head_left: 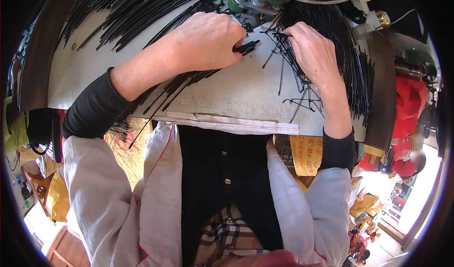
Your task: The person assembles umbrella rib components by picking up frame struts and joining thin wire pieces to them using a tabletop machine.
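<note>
My left hand [203, 40] is curled round a small bundle of thin black rods [248, 48], whose tips stick out past the fingers over the pale tabletop [222, 96]. More of these rods trail back under my left wrist toward the table's front edge. At the right, my right hand [312, 52] is closed with its fingertips pressed together at a heap of thinner black strands with small knobbed ends [298, 73]. Whatever those fingertips hold is too small to make out. Beyond both hands stands a green and metal machine [255, 0].
A large pile of black rods [137, 11] covers the far left of the table. Dense black strands [354, 63] fill its right side, beside a brown raised edge [382, 87]. A folded white strip [231, 122] lines the front edge. Red cloth [409, 101] hangs beyond the right.
</note>
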`<act>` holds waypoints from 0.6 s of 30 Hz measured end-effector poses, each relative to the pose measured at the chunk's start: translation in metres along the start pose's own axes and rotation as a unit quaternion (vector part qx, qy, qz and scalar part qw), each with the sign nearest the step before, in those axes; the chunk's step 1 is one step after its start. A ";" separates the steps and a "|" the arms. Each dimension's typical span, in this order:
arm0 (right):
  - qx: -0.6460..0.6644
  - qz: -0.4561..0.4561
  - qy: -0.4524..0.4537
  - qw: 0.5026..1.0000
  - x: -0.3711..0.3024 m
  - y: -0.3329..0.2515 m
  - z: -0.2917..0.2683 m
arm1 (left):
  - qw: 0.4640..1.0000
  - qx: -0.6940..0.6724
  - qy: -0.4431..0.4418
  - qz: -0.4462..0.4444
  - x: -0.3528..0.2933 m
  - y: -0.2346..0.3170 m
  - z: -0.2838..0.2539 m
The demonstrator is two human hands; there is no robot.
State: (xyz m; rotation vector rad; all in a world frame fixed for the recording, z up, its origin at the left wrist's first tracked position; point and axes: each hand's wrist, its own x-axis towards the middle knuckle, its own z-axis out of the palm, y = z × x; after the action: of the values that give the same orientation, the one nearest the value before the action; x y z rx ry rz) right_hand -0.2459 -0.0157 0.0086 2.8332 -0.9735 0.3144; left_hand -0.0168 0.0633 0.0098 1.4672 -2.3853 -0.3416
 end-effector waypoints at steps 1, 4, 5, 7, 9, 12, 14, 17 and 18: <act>0.003 0.004 0.002 1.000 -0.001 0.000 0.002 | 1.000 -0.001 0.001 -0.002 0.001 -0.003 0.001; 0.020 0.001 0.024 1.000 -0.004 0.000 0.003 | 0.997 -0.076 -0.019 -0.024 0.005 -0.010 0.003; 0.020 0.001 0.024 1.000 -0.005 0.000 0.003 | 0.995 -0.092 -0.022 -0.026 0.007 -0.011 0.003; 0.071 0.020 0.040 0.996 -0.006 -0.001 0.002 | 0.994 -0.106 -0.026 -0.029 0.009 -0.014 0.003; 0.103 0.048 0.032 0.993 -0.006 -0.006 -0.001 | 0.993 -0.116 0.006 -0.017 0.011 -0.016 0.004; 0.197 0.100 0.017 0.975 -0.003 -0.014 -0.006 | 0.992 -0.118 0.027 -0.028 0.015 -0.016 -0.002; 0.292 0.140 0.000 0.946 0.000 -0.019 -0.009 | 0.983 -0.164 -0.016 -0.082 0.022 -0.014 -0.008; 0.343 0.137 0.007 0.929 0.006 -0.026 -0.009 | 0.974 -0.197 -0.019 -0.110 0.025 -0.022 -0.009; 0.310 0.140 0.015 0.940 0.009 -0.029 -0.012 | 0.979 -0.184 0.021 -0.082 0.024 -0.028 -0.006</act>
State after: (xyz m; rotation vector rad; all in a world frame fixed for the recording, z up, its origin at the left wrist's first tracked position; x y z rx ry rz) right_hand -0.2227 0.0039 0.0208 3.1978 -1.4988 0.8250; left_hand -0.0022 0.0289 0.0087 1.4763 -2.0331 -0.7396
